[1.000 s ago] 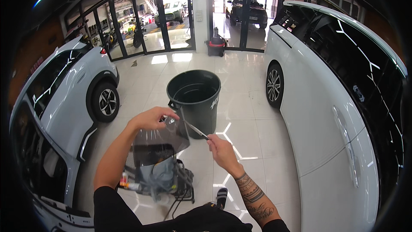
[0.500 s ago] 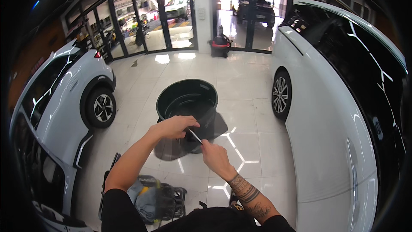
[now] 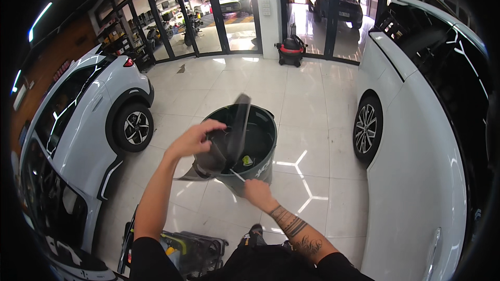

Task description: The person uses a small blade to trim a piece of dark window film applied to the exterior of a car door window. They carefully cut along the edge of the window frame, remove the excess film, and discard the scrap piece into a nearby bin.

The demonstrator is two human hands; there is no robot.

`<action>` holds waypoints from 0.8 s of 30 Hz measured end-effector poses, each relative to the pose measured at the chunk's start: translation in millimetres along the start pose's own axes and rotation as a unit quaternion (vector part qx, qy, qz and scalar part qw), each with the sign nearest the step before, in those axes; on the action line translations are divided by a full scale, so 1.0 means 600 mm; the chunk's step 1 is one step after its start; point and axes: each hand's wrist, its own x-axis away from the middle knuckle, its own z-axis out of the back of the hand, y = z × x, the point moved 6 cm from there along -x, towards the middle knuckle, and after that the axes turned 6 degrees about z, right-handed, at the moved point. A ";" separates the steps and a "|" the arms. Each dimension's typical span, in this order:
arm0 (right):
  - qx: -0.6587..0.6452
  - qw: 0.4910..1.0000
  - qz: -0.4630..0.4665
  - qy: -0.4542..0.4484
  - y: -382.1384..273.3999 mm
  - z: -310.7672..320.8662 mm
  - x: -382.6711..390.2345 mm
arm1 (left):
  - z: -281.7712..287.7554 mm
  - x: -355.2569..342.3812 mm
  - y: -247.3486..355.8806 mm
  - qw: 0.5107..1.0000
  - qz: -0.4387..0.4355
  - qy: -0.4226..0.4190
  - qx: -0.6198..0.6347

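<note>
A dark green round bin (image 3: pixel 268 161) stands on the floor in front of me, with a small yellow-green scrap (image 3: pixel 247 161) inside. A dark see-through sheet of film (image 3: pixel 238 132), folded and blurred, lies across its mouth; one end sticks up and another juts past the near left rim. My left hand (image 3: pixel 194 139) is over the bin's left side beside the film, thumb and fingers apart. My right hand (image 3: pixel 259 194) is closed round a slim pale stick-like tool (image 3: pixel 237 175) by the near rim; its exact kind is unclear.
White cars stand at left (image 3: pixel 99 93) and right (image 3: pixel 416 151). A black and red canister vacuum (image 3: pixel 290 50) stands by the glass doors (image 3: pixel 198 15). At my lower left is a black cart (image 3: pixel 195 250) with items on it. The floor (image 3: pixel 307 119) is glossy tile.
The film, hanging below my hands before, is now bunched up over the bin's mouth. My left hand has lifted and moved left, its fingers opening. The view has shifted, showing the bin's inside.
</note>
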 end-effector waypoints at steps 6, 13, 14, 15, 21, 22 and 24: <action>-0.091 0.976 -0.194 0.022 0.201 -0.033 0.082 | 0.025 -0.170 -0.347 0.986 0.166 0.001 0.006; -0.110 0.891 -0.426 0.114 0.312 0.091 0.416 | -0.093 -0.146 -0.560 0.946 0.265 0.160 -0.100; -0.109 0.875 -0.454 0.127 0.325 0.092 0.451 | -0.103 -0.118 -0.513 0.947 0.222 0.213 -0.088; -0.176 0.849 -0.470 0.165 0.321 0.090 0.464 | -0.113 -0.081 -0.495 0.944 0.190 0.260 -0.066; -0.363 0.918 -0.159 -0.009 0.233 -0.010 0.239 | -0.286 0.404 -0.334 0.825 0.399 0.373 0.144; -0.346 0.933 -0.063 -0.072 0.202 -0.023 0.192 | -0.300 0.465 -0.275 0.816 0.436 0.367 0.101; -0.436 0.874 0.019 -0.215 0.139 -0.043 0.117 | -0.332 0.593 -0.168 0.762 0.508 0.393 0.083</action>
